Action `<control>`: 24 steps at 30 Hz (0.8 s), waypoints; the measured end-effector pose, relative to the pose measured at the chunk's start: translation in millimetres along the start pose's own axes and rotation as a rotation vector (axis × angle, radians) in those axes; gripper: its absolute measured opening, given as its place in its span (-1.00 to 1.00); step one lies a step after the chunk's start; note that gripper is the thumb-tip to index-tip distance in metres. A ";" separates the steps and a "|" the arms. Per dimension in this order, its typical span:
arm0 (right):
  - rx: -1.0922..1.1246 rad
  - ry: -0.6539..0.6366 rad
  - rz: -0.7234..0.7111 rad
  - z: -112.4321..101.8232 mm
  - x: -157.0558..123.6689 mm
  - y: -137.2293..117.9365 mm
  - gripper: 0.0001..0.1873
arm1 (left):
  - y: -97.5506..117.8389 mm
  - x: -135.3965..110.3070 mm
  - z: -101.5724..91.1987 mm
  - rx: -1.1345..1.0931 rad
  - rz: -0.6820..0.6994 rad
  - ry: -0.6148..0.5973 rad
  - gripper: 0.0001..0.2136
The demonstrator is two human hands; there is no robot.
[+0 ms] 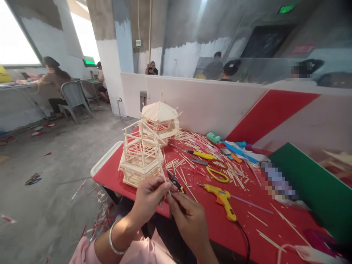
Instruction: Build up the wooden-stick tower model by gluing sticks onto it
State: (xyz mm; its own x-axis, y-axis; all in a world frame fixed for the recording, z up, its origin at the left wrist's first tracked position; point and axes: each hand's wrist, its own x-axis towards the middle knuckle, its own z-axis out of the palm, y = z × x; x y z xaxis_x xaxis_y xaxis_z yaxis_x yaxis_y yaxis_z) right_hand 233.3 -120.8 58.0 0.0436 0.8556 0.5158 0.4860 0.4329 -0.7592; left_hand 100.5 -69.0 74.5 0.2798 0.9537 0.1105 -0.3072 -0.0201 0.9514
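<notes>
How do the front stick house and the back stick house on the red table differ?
The front house has an open roof frame, while the back house has a covered roof. The front house stands closer to the left hand; the back house stands nearer the white partition. Both are built of thin, pale sticks.

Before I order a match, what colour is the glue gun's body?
Yellow; the glue gun shows in the head view.

two stick models [141, 157], two near hands [150, 198], one glue gun [224, 201], one green board [310, 194]
</notes>
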 end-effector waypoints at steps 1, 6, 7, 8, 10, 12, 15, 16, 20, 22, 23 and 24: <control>0.026 0.000 -0.001 6.6 7.6 -5.0 -0.80 | 1.9 2.6 -4.0 0.002 0.010 0.015 -0.65; 0.115 0.008 0.097 30.4 42.3 -12.7 -0.73 | 21.7 15.8 -33.1 0.272 0.289 0.312 -0.71; 0.129 0.014 0.111 34.2 47.9 -13.3 -0.71 | 27.4 18.5 -39.3 0.381 0.392 0.382 -0.76; 0.141 0.016 0.119 37.9 53.0 -14.0 -0.68 | 33.1 21.4 -44.9 0.484 0.488 0.437 -0.79; 0.155 0.011 0.125 45.0 61.5 -15.4 -0.65 | 43.4 27.7 -53.5 0.638 0.629 0.491 -0.83; 0.152 0.003 0.126 51.0 67.4 -16.1 -0.63 | 50.9 34.5 -57.8 0.730 0.683 0.498 -0.83; 0.147 0.010 0.142 57.3 71.7 -14.7 -0.61 | 55.6 43.4 -57.4 0.807 0.662 0.490 -0.80; 0.149 0.010 0.149 58.7 72.3 -13.8 -0.61 | 55.7 45.7 -56.2 0.825 0.637 0.487 -0.80; 0.157 -0.014 0.183 62.1 73.1 -11.4 -0.60 | 53.4 52.9 -50.3 0.882 0.544 0.459 -0.76; 0.168 -0.025 0.199 63.2 73.4 -11.3 -0.59 | 52.5 56.2 -48.4 0.906 0.525 0.454 -0.72; 0.174 -0.029 0.204 63.7 73.4 -11.3 -0.59 | 52.5 57.8 -47.8 0.916 0.520 0.456 -0.71; 0.178 -0.033 0.207 64.2 73.4 -11.2 -0.59 | 52.6 59.4 -47.5 0.924 0.519 0.459 -0.70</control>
State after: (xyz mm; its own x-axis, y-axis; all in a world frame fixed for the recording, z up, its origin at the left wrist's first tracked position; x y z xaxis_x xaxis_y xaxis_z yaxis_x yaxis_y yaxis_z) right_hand 175.0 -44.7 78.9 0.0962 0.9387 0.3310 0.3088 0.2880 -0.9065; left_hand 57.8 0.8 117.5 -0.1004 0.7819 0.6153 0.5474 -0.4730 0.6904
